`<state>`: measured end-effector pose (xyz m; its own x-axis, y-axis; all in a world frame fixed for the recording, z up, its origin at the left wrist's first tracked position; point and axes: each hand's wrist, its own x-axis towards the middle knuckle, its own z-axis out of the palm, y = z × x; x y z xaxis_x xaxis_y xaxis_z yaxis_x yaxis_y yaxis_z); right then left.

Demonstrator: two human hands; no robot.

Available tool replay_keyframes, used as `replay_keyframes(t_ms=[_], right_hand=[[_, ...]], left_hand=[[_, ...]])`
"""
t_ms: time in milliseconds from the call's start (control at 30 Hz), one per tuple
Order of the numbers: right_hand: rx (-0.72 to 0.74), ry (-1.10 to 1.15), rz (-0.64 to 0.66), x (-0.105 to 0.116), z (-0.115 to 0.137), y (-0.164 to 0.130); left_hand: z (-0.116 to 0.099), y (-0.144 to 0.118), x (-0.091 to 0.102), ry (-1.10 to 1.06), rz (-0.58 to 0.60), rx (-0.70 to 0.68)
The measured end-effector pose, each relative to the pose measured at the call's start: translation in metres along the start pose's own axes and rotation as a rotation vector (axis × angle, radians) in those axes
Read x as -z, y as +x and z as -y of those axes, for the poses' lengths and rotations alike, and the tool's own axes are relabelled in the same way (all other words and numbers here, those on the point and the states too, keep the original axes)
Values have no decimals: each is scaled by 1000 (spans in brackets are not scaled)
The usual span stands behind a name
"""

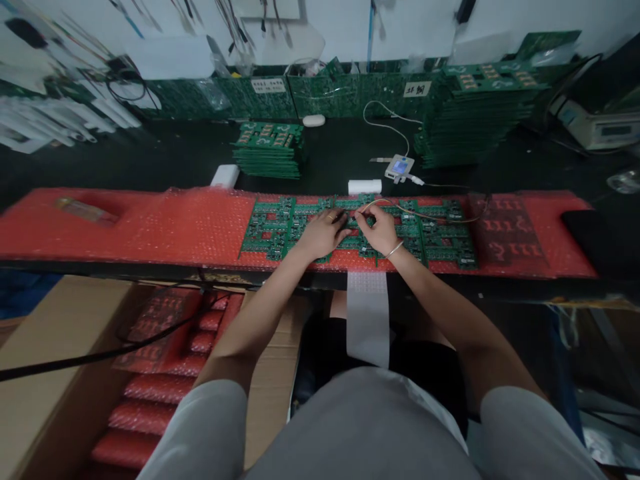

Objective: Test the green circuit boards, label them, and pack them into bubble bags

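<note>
Green circuit boards (440, 233) lay side by side in a row on a long strip of red bubble wrap (200, 227) that ran across the dark worktop (165, 157). Both hands met over the middle of that row. The left hand (323, 232) rested palm down on the boards, fingers spread and lying flat, with a ring on one finger; it gripped nothing that could be made out. The right hand (381, 228) sat just beside it, touching or nearly touching, its fingertips pinched together on something small at the board surface; what the pinch held was too small to tell. A bracelet (394, 250) circled the right wrist. A thin wire (425, 215) looped from near the right fingers across the boards towards the right.

Behind the row, a small white block (365, 187) stood at the far edge of the wrap, and a little device with a lit blue screen (400, 167) lay near it, cabled. Stacks of more green boards stood further back: a low one (270, 150) to the left, a tall one (475, 110) to the right. A white strip of paper (368, 327) hung down from the worktop edge over the person's lap. Below left, a cardboard box (55, 347) held red-wrapped bundles (165, 373).
</note>
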<state>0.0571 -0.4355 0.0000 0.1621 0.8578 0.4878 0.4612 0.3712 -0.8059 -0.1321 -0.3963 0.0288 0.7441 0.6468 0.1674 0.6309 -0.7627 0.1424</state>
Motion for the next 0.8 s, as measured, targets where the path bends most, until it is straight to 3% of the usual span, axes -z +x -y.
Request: replay_keyframes(t_ms=[267, 533, 800], right_hand=[[-70, 59, -139, 4, -7, 4], [-67, 95, -133, 7, -9, 3], [-116, 232, 65, 2, -12, 25]], left_hand=[[-17, -7, 0, 64, 28, 23], [-19, -23, -6, 48, 32, 33], [-17, -27, 1, -8, 48, 70]])
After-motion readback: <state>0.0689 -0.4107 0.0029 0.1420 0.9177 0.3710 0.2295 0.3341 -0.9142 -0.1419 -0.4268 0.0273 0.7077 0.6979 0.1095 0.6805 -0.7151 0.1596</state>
